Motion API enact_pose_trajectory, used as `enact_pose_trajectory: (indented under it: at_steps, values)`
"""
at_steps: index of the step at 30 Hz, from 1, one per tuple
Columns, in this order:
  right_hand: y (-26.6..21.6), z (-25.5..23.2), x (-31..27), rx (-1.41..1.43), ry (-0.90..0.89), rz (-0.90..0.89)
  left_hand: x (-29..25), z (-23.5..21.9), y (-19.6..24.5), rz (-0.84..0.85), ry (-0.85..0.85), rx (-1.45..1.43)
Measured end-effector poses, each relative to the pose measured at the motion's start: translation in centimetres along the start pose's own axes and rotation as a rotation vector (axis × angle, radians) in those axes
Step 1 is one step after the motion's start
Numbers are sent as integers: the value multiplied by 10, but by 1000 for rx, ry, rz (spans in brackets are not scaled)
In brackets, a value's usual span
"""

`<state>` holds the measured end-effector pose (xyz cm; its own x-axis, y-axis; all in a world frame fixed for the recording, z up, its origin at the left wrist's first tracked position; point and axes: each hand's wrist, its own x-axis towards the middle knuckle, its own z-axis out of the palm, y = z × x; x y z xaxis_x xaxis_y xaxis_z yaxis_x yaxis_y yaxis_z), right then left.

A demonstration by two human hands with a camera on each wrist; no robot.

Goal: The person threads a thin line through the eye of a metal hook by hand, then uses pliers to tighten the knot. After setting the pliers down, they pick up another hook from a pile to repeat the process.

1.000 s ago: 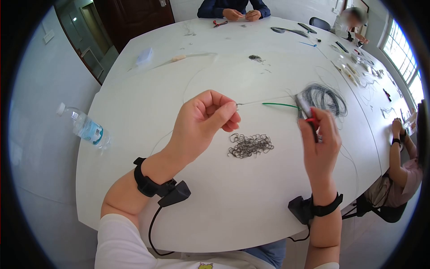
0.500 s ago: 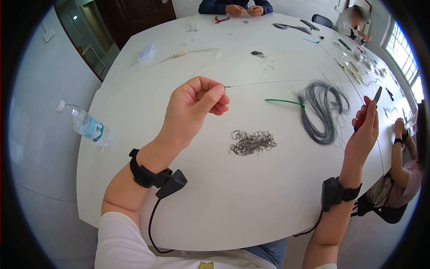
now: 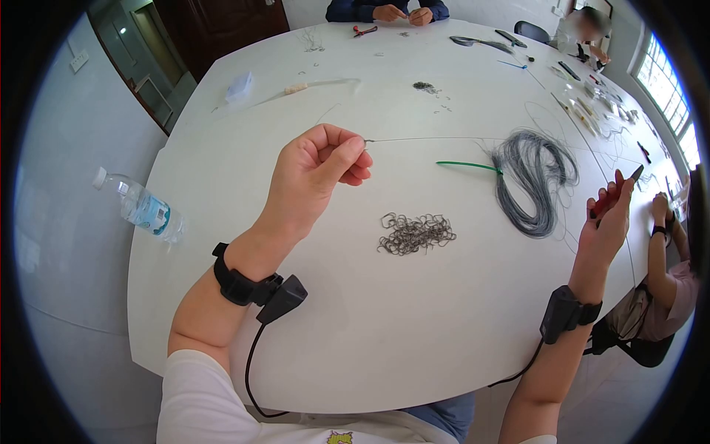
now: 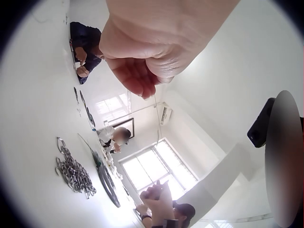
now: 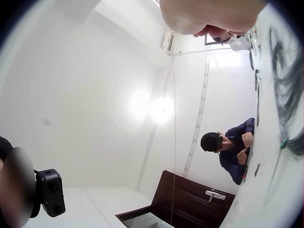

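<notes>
The left hand (image 3: 319, 174) is raised over the middle of the table (image 3: 355, 333) and pinches the end of a thin wire (image 3: 444, 138). The right hand (image 3: 608, 218) grips red-handled pliers (image 3: 620, 189), probably beyond the table's right edge. Between them lie a pile of small hooks (image 3: 416, 234) and a wire coil (image 3: 534, 177).

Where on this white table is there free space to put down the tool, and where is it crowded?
Bare patches: between the clear plastic water bottle and the pile of small grey wire rings, and the white table edge nearest the person. Crowded: around the coiled grey wire bundle and the far right side.
</notes>
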<state>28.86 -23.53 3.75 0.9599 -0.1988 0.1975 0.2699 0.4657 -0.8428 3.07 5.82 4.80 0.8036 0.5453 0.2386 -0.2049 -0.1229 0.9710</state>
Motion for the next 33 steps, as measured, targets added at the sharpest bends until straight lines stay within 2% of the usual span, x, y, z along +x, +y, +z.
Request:
enact_pose_trajectory:
  at_steps: [10, 12, 13, 14, 15, 16, 17, 18, 20, 21, 23, 27, 29, 30, 32, 33]
  values:
    - [6, -12, 14, 80, 118, 34, 4, -7, -4, -3, 66, 7]
    - [6, -12, 18, -58, -15, -34, 4, -6, -2, -44, 117, -9]
    - [10, -8, 15, -237, -122, -118, 3, -3, 0, -40, 114, -11]
    - [15, -3, 7, -432, -273, -215, 2, -1, 2, -61, 100, -34]
    - [14, 5, -7, -598, -452, -224, 0, 1, 4, -83, 88, -56]
    - [31, 12, -14, -547, -586, -189, -2, 3, 5, -81, 87, -52]
    - [37, 15, -23, -827, -679, -244, -4, 5, 6, -100, 68, -79]
    - [41, 21, -39, -897, -757, -429, -6, 7, 7, -120, 47, -108]
    - [31, 30, -64, -1194, -882, -583, -10, 12, 8, -159, 29, -140]
    - [33, 29, -65, -1195, -880, -583, -12, 14, 9, -195, 13, -173]
    - [42, 26, -67, -1280, -1016, -643, -16, 22, 13, -246, 7, -212]
    - [44, 28, -72, -1247, -1024, -593, -21, 26, 11, -374, -58, -350]
    - [38, 34, -81, -1080, -908, -852, -24, 28, 11, -419, -72, -410]
    - [27, 42, -90, -1080, -905, -853, -25, 28, 8, -446, -83, -447]
    - [3, 60, -113, -780, -817, -403, -29, 31, 6, -471, -94, -482]
    - [6, 60, -118, -633, -860, -451, -31, 34, 5, -479, -84, -465]
